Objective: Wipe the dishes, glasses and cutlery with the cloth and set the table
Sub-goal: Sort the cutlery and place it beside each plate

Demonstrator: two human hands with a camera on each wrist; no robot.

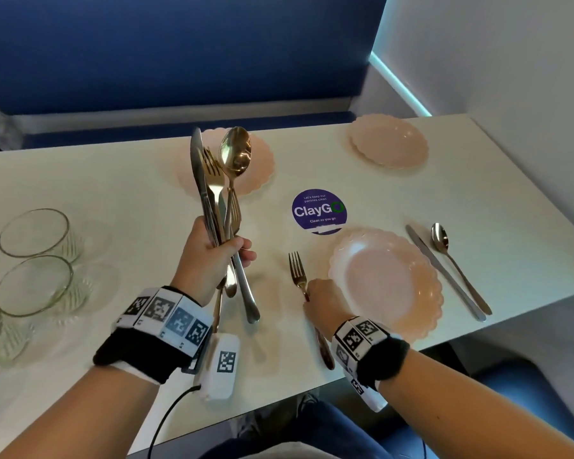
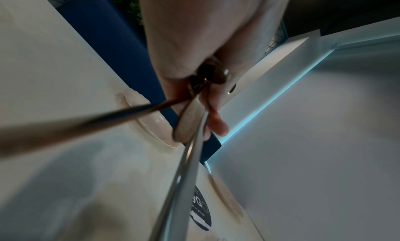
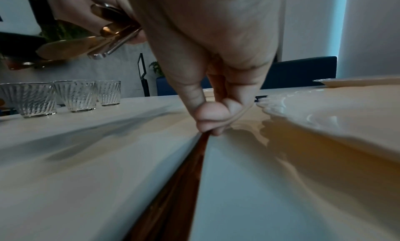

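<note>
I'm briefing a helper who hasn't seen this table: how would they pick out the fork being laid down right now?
Start at the round purple sticker mid-table, then drop to the pink scalloped plate nearest the person. The fork lies flat just left of that plate, tines pointing away, pinched by the right hand. Every other fork stands bundled in the left hand.

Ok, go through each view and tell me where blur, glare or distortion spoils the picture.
Head view: sharp, wide-angle bend at the table edges, glare on the gold spoon. Left wrist view: dim, the cutlery handles smeared by closeness. Right wrist view: the fork handle near the lens is blurred, the near plate stretched, the glasses crisp.
</note>
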